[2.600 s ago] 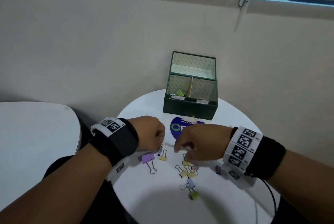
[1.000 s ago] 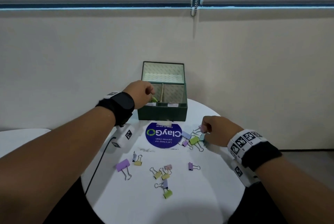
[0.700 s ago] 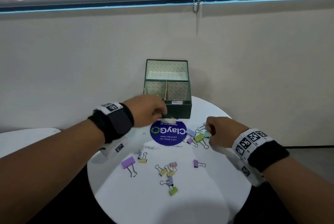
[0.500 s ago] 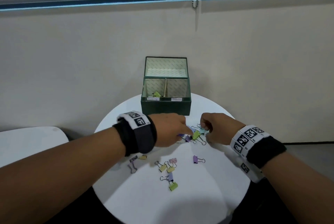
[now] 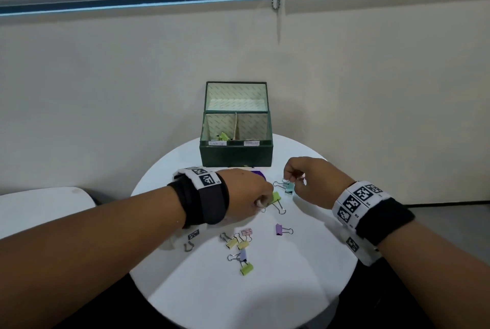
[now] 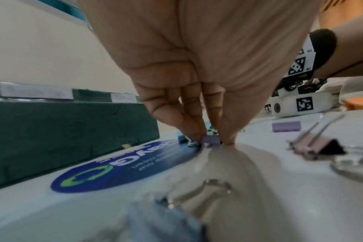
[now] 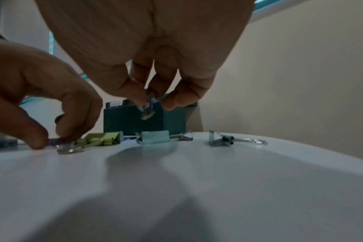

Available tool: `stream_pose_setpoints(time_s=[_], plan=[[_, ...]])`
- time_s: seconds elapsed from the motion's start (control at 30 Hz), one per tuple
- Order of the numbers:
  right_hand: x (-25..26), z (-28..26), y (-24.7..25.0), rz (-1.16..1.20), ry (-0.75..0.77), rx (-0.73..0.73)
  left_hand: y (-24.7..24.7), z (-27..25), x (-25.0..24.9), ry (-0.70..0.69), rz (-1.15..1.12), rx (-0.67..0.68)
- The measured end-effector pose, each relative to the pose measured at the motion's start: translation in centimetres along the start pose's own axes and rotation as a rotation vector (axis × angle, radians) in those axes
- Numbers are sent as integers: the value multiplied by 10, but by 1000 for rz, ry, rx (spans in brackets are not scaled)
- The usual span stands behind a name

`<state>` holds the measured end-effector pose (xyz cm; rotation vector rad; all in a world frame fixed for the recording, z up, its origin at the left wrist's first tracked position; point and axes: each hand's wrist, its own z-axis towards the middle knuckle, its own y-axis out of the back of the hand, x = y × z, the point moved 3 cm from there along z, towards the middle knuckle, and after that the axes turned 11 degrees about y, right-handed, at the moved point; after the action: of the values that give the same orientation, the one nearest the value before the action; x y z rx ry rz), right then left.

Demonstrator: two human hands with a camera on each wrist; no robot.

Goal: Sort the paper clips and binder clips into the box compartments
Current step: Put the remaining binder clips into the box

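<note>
The green box [image 5: 236, 154] stands open at the table's far side, with a green binder clip [image 5: 223, 136] in its left compartment. In front of it, my left hand [image 5: 261, 200] is down on the table; thumb and fingers pinch a small purple binder clip [image 6: 211, 140] beside a green binder clip [image 5: 275, 197]. To the right, my right hand [image 5: 291, 177] pinches a small patterned binder clip [image 7: 148, 104] just above the table, over a teal binder clip [image 5: 289, 188]. The box's right compartment looks empty from here.
Several more binder clips lie nearer me: purple [image 5: 279, 229], two yellow [image 5: 236, 241], pink [image 5: 246, 231], green [image 5: 246, 269]. A blue round sticker [image 6: 122, 165] sits before the box. The round white table [image 5: 238, 302] ends close by; a second white table [image 5: 39, 209] stands at left.
My left hand came back from the box's left compartment to the clips in front of it and pinched a purple one. My right hand has raised a small clip off the table.
</note>
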<state>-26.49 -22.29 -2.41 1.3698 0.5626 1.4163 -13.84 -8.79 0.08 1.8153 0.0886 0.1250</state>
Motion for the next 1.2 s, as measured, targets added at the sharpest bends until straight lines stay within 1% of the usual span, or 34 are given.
stream_pose_setpoints(time_s=[0.13,0.27,0.4,0.5,0.6,0.73,0.83,0.9,0.97,1.03,1.13,1.2], plan=[[10,3,-8,-31,25,125,14,-14,18,78,-108,39],[16,0,-7,15,-39,286,21,-29,36,157,-279,149],[28,-7,-8,24,-52,360,12,-46,42,146,-252,218],[34,-11,-11,-8,-73,441,-3,-57,39,111,-145,254],[34,-12,-14,-42,-29,438,-20,-60,37,98,-4,208],[37,-12,-16,-33,27,416,-27,-59,33,35,10,153],[37,-12,-16,-3,26,398,-28,-61,34,-37,44,156],[36,-12,-15,10,25,372,-24,-60,42,-53,38,160],[37,-12,-13,7,19,356,-10,-56,55,-46,-67,131],[38,-12,-11,7,13,338,14,-47,76,12,-178,56],[39,-11,-11,2,3,324,56,-22,113,206,-324,-176],[38,-10,-12,3,0,319,75,-5,135,347,-415,-307]])
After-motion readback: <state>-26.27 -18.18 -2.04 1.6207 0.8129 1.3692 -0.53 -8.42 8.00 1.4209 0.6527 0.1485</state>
